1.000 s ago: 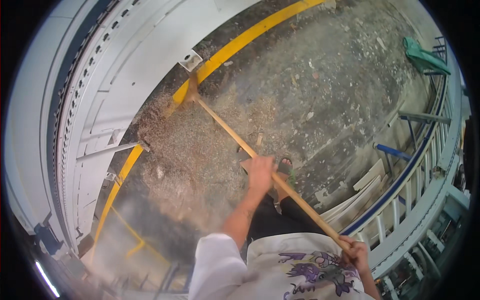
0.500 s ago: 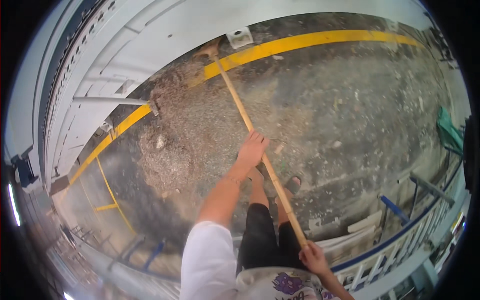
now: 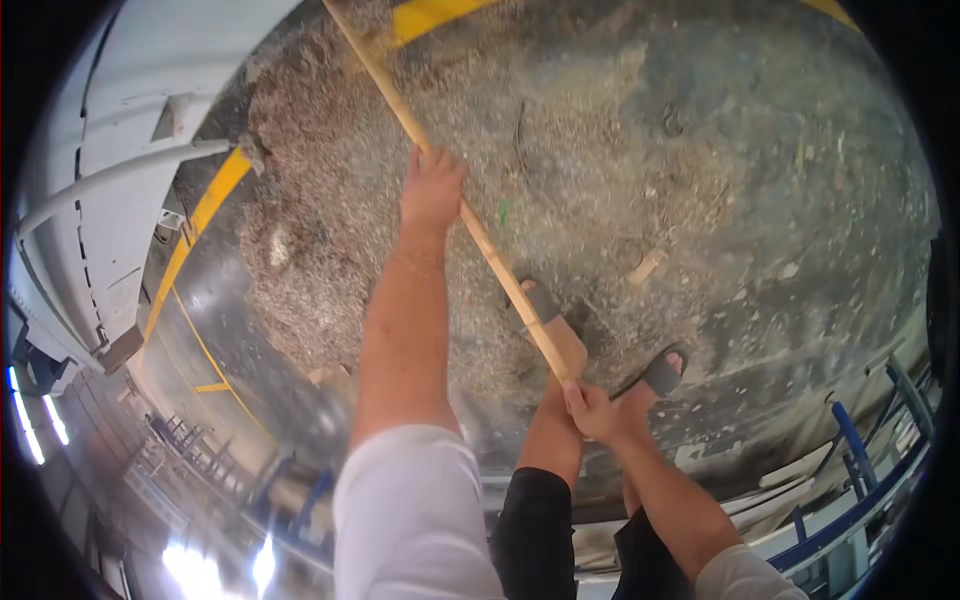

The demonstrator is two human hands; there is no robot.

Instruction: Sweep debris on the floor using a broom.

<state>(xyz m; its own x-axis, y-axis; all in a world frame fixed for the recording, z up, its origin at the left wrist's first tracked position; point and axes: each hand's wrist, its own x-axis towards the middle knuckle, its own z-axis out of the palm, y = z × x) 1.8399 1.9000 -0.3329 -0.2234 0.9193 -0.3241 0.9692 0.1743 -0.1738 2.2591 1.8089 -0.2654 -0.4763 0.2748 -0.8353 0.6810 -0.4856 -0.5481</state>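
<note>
The person's dark sandals [image 3: 660, 372] stood on a worn grey concrete floor [image 3: 840, 230], scuffed and flecked with pale specks, with a small tan scrap [image 3: 648, 266] lying near the feet. Ahead and to the left spread a broad layer of brownish shavings [image 3: 330, 230], thickest on its left side. Beyond its left edge ran a wide yellow stripe [image 3: 205, 215], and past that rose a large white machine [image 3: 205, 60] with a pale bar [image 3: 120, 180] reaching out toward the shavings. At the lower right curved a blue-railed metal frame [image 3: 850, 530]; bright lights [image 3: 195, 572] glared at the lower left.

The long wooden pole [image 3: 488, 250] slanted over the floor from lower right to upper left. The right hand [image 3: 592, 410] was closed around its near end, above the legs. Farther along, the left hand [image 3: 433, 190] gripped the shaft over the shavings, and the far end ran out past the top edge of the view.
</note>
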